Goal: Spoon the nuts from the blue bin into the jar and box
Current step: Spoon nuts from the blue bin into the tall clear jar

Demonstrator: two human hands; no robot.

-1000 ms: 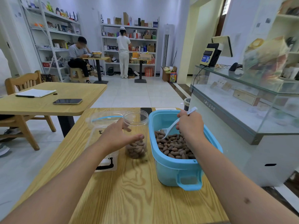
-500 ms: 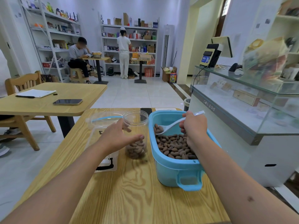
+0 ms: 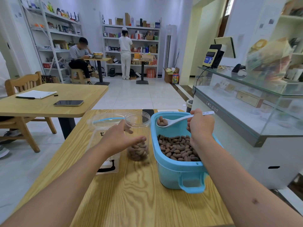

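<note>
Now my right hand [image 3: 200, 124] pinches the spoon [image 3: 178, 120] handle; its long axis runs left-right, loaded bowl pointing left above the blue bin [image 3: 178, 171]. My left hand [image 3: 117, 140] curls round the jar [image 3: 138, 136], beside the box [image 3: 105, 126]. Wooden table [image 3: 139, 194], shop shelves [image 3: 131, 46] behind.

**Two bare forearms, no sleeves in view**

Both of the person's arms are uncovered from the lower edge of the view up to the hands; no sleeve, cuff, watch, ring or glove shows on either. The left hand [image 3: 120, 140] and the right hand [image 3: 200, 124] are bare as well. The right forearm carries one small dark round mark on its upper side, and a smaller, fainter speck shows nearby. Nothing else of the person's body or clothing is visible.
</note>
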